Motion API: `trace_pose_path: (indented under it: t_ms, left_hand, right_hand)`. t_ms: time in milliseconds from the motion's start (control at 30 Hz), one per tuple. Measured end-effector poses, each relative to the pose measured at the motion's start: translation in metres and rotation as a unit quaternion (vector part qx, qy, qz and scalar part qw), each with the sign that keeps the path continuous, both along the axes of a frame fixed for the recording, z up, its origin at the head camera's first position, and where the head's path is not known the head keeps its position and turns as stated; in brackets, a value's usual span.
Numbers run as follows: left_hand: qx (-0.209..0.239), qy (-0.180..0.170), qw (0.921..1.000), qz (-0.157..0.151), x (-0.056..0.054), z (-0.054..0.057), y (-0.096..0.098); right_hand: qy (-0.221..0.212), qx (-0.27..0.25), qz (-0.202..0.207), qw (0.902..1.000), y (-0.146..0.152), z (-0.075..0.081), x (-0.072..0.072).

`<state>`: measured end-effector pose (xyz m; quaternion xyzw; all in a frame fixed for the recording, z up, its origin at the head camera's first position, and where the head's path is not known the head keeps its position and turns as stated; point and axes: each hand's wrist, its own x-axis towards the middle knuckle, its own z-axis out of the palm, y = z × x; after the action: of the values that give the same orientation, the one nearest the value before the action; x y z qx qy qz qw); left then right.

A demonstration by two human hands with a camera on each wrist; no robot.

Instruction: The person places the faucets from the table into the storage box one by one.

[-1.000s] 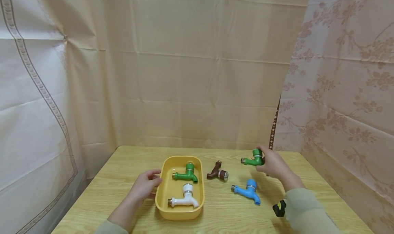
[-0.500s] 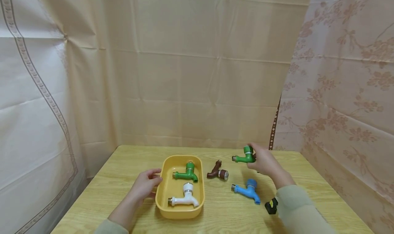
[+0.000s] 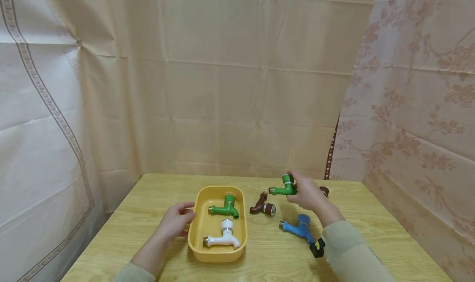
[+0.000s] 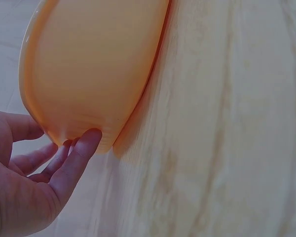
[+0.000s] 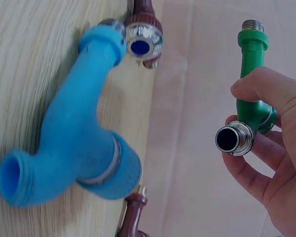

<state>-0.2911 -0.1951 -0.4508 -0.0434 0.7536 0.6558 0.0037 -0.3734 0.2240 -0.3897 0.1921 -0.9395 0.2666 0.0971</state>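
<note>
My right hand [image 3: 309, 193] grips a green tap [image 3: 285, 186], thumb on its body and fingers underneath; the right wrist view shows its chrome-ringed mouth. The tap is above the table's back part. On the left, my left hand [image 3: 176, 223] holds the side of a yellow plastic basin [image 3: 217, 257], with the thumb [image 4: 84, 153] on its outer wall and fingers at the rim. Inside the basin lie another green tap [image 3: 227, 209] and a white tap [image 3: 222, 240]. A blue tap [image 3: 298, 228] lies below my right hand.
Right of the basin, a brown tap [image 3: 262, 205] lies on the wooden table [image 3: 267, 257]. Another brown tap [image 3: 324, 190] is mostly hidden behind my right hand. A black block [image 3: 318, 247] sits at the right wrist, overlapping the blue tap's spout. Curtains [image 3: 237, 88] surround the table.
My right hand has moved left with the green tap, towards the basin, uncovering part of the brown tap behind it. My left hand stays at the basin.
</note>
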Motion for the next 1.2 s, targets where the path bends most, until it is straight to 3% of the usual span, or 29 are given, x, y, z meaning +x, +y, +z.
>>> trace_pose_path:
  t_ms: [1200]
  left_hand:
    - [-0.003,0.004,1.0000,-0.006,0.000,-0.001,-0.001]
  right_hand:
    - [0.038,-0.019,0.039,0.9984,-0.066,0.003,0.006]
